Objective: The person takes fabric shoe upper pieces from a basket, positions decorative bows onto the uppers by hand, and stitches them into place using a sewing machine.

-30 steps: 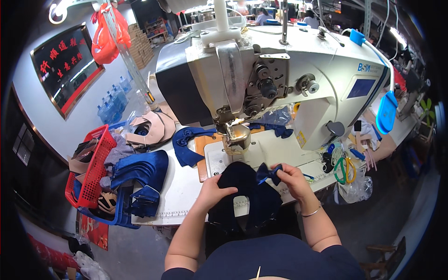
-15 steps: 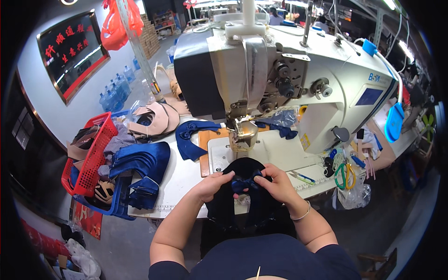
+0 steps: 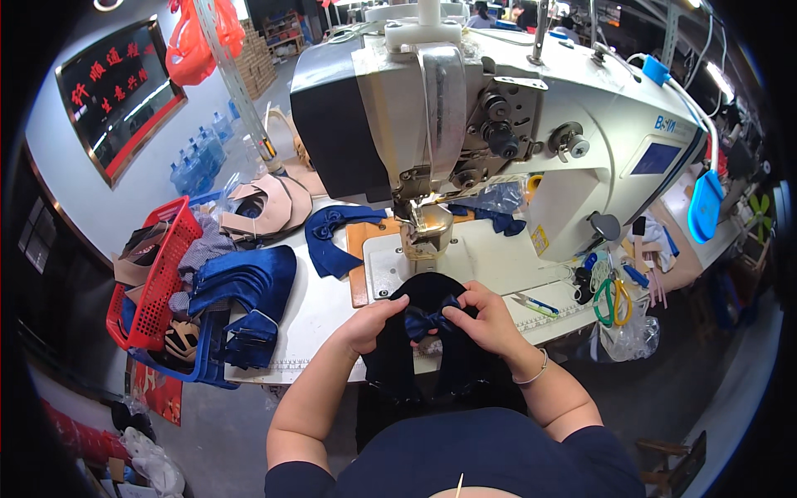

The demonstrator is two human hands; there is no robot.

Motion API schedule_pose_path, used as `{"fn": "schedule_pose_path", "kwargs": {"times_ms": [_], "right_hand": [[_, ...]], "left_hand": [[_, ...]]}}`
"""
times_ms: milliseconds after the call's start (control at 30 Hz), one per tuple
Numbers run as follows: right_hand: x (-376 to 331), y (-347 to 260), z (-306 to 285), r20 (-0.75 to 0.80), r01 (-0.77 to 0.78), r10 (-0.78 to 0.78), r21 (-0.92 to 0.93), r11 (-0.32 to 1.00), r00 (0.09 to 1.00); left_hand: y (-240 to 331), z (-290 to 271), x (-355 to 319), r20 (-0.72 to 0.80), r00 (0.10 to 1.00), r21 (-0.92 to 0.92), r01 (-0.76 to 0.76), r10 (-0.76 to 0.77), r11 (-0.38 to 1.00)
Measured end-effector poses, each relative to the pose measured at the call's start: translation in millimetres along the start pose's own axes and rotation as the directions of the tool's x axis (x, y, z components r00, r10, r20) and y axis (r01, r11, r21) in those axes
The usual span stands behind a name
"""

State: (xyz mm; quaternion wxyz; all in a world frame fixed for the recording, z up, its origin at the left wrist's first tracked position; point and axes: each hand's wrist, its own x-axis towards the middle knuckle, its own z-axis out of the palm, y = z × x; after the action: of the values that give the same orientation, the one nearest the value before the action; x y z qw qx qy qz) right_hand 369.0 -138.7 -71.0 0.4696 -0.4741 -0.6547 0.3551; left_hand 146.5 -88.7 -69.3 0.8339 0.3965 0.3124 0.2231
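Observation:
A dark, curved velvet piece [image 3: 392,361] with two hanging legs is held up at the table's near edge, in front of the sewing machine's needle area. On it sits a shiny navy bow [image 3: 429,320]. My left hand [image 3: 374,324] is closed on the left side of the velvet piece, thumb on top and fingers partly hidden beneath. My right hand [image 3: 483,322] pinches the bow's right loop between thumb and fingers. The white sewing machine [image 3: 357,108] stands just beyond, its presser-foot area [image 3: 425,232] apart from both hands.
Left on the table lie stacked blue velvet pieces [image 3: 249,282], beside a red basket [image 3: 154,278] and a blue crate [image 3: 203,353]. A blue piece with a bow [image 3: 328,236] lies by the machine. Snips [image 3: 535,305] and green-and-yellow scissors [image 3: 614,303] are at the right.
The bow shows more plainly now, with its loops spread. My right thumb has shifted a little left on it. The whole view has moved slightly; both hands still hold on.

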Motion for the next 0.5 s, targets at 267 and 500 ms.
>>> {"fn": "schedule_pose_path", "kwargs": {"times_ms": [267, 500], "right_hand": [[-3, -5, 2, -0.032, 0.067, -0.068, -0.026, 0.997, 0.997], [-3, -6, 0, 0.006, 0.018, -0.018, -0.037, 0.999, 1.000]], "left_hand": [[-1, 2, -5, 0.021, 0.999, -0.020, -0.045, 0.045, 0.999], [-1, 14, -10, -0.006, 0.986, 0.206, -0.160, 0.165, 0.965]]}}
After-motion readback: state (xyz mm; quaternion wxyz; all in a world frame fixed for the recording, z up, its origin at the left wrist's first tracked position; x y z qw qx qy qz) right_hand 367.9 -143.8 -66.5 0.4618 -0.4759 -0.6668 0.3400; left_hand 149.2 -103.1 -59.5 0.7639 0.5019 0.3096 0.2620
